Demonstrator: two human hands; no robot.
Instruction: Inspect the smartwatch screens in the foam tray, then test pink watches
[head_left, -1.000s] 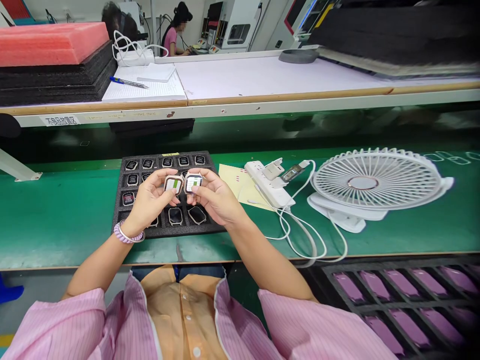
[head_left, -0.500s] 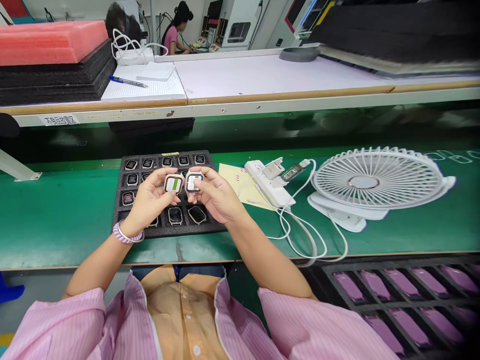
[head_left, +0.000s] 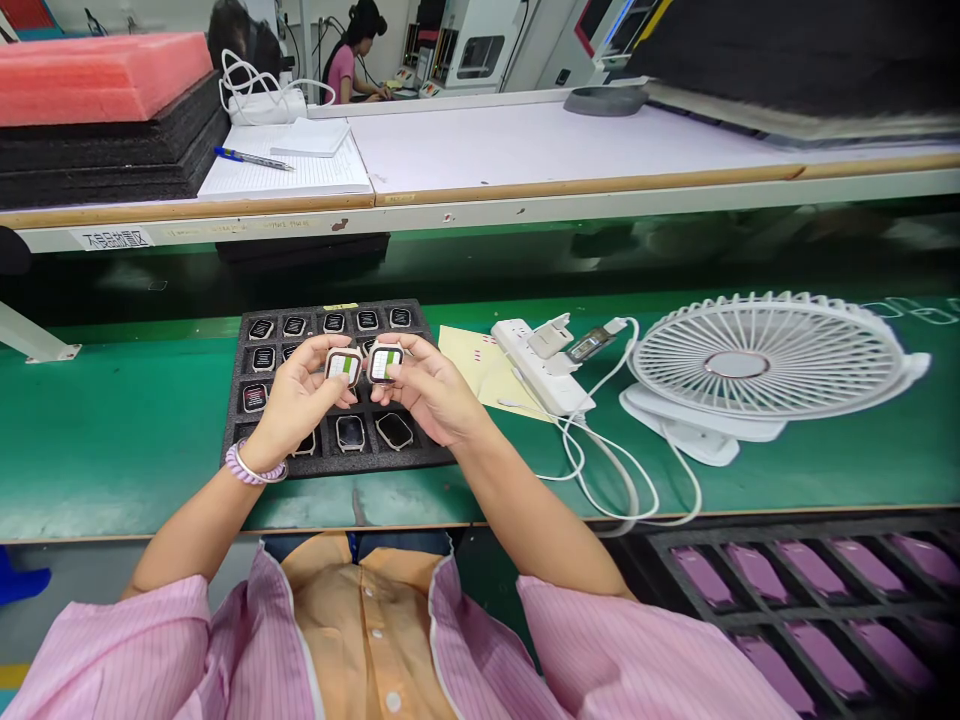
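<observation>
My left hand point(head_left: 306, 388) is closed on a smartwatch point(head_left: 343, 366) with a lit white-and-green screen, its thumb at the screen's lower edge. Close beside it, a second smartwatch point(head_left: 385, 363) with a similar lit screen is gripped by my right hand point(head_left: 435, 392), whose thumb lies over the lower right of the screen. Both watches have no straps in sight and are held just above a black foam tray point(head_left: 234, 437). Several more watches sit in the tray's pockets, among them a dark-screened one point(head_left: 394, 430) at the front. My hands hide the tray's middle.
Right of the tray are a yellow paper point(head_left: 461, 345), a white power strip point(head_left: 525, 365) with loose cables and a white clip-on fan point(head_left: 750, 365). A shelf point(head_left: 480, 195) runs across the back. Purple pieces fill a black tray point(head_left: 750, 625) at lower right. Another person sits beyond.
The right thumb has shifted slightly downward, showing more of its watch's screen. Both hands still hold their watches over the tray; the view has shifted slightly.
</observation>
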